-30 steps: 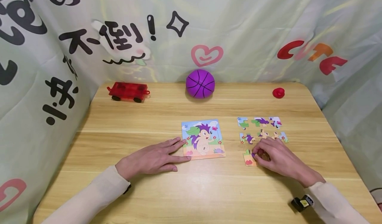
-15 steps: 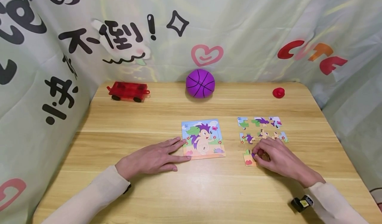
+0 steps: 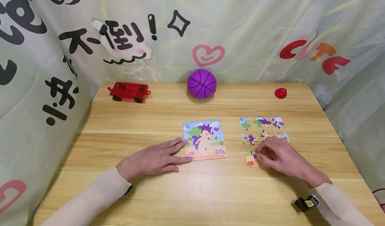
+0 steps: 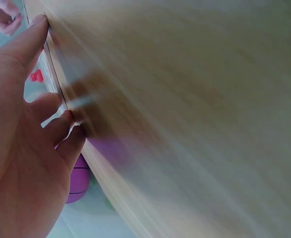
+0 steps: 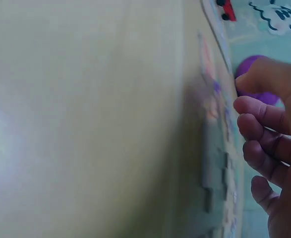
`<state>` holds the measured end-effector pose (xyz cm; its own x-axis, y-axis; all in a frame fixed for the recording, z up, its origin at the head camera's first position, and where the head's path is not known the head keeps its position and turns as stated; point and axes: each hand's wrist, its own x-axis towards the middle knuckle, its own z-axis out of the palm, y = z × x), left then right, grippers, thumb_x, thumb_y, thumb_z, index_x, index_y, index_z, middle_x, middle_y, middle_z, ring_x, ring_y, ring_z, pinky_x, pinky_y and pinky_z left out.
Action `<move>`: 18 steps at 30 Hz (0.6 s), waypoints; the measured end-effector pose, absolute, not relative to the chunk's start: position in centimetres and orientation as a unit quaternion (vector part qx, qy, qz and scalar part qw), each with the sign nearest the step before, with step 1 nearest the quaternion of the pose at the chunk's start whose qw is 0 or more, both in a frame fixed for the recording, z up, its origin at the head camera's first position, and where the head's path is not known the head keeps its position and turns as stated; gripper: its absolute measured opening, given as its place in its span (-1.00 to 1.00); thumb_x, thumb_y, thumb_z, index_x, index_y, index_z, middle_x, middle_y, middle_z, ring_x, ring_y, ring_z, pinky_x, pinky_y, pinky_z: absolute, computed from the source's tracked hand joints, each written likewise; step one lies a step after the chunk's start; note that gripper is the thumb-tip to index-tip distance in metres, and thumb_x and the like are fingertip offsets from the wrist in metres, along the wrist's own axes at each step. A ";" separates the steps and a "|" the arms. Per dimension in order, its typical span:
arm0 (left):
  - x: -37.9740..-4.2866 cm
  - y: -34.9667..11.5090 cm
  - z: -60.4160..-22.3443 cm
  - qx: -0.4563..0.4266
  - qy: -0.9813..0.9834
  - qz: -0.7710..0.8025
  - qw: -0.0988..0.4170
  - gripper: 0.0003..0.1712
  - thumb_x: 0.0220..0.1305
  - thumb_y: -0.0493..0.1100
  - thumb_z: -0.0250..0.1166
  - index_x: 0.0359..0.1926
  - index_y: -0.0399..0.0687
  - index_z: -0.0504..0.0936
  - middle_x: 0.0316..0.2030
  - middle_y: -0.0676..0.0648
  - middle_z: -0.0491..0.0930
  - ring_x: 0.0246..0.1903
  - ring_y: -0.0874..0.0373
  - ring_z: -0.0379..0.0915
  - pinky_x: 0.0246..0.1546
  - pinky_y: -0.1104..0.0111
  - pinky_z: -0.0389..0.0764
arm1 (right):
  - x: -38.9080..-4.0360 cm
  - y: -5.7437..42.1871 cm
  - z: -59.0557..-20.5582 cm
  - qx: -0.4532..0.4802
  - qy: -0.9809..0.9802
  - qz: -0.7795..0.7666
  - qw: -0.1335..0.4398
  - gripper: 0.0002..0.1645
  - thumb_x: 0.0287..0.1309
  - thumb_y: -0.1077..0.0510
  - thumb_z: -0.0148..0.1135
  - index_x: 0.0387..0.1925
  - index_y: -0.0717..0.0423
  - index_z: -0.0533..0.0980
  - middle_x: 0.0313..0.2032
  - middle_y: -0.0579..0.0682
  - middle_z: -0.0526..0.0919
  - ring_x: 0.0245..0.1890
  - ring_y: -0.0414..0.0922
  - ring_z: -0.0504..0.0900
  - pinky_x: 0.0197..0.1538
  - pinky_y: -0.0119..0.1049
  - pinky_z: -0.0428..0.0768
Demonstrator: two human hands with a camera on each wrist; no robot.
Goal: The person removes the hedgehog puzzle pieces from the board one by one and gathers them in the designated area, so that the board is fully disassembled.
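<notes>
A square hedgehog picture board point(image 3: 205, 139) lies flat in the middle of the table. My left hand point(image 3: 154, 158) rests at its left edge, fingers spread and fairly straight, fingertips touching its side. To the right, several jigsaw pieces point(image 3: 264, 121) lie in rows, with parts of the same hedgehog on them. My right hand point(image 3: 279, 154) hovers over the lowest row, beside a piece with a red shape point(image 3: 250, 161). Its fingers are loosely curled, and in the right wrist view nothing shows between thumb and forefinger. That hand hides part of the lowest row.
Along the table's back edge stand a red toy wagon point(image 3: 130, 91), a purple ball point(image 3: 202, 84) and a small red object point(image 3: 280, 93). A printed curtain point(image 3: 246, 28) hangs behind and at both sides of the wooden table point(image 3: 192, 196).
My right hand has shifted slightly right, away from the lower-left piece, whose purple tab now shows more. The left hand and the board have stayed put.
</notes>
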<state>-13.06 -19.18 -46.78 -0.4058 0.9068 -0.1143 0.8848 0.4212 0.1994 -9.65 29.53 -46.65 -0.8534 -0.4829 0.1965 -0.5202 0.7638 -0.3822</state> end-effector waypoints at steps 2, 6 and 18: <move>-13.1 -19.2 -46.8 0.535 0.837 0.052 0.103 -0.38 0.71 0.21 0.10 0.67 0.40 0.34 0.72 -0.26 0.09 0.72 -0.24 0.01 0.66 0.00 0.28 | -9.9 30.1 -46.2 0.266 -0.934 0.230 0.059 -0.67 0.14 0.25 0.61 -0.16 -0.18 0.70 -0.21 -0.41 0.67 -0.21 -0.38 0.55 -0.07 -0.38 0.55; -13.1 -19.3 -46.7 0.533 0.837 0.054 0.106 -0.37 0.71 0.21 0.09 0.68 0.42 0.31 0.73 -0.26 0.07 0.72 -0.24 -0.01 0.66 -0.01 0.27 | -10.5 31.4 -45.2 0.238 -0.936 0.245 0.089 -0.67 0.16 0.32 0.57 -0.11 -0.09 0.72 -0.19 -0.31 0.70 -0.18 -0.36 0.57 -0.07 -0.49 0.54; -14.0 -19.7 -46.6 0.475 0.861 0.132 0.124 -0.36 0.73 0.21 0.07 0.70 0.45 0.25 0.74 -0.11 0.07 0.71 -0.08 0.06 0.63 -0.02 0.31 | -11.7 35.3 -44.0 0.146 -0.941 0.260 0.160 -0.77 0.35 0.34 0.41 0.00 0.11 0.72 -0.14 -0.33 0.64 -0.08 -0.65 0.41 -0.06 -0.63 0.40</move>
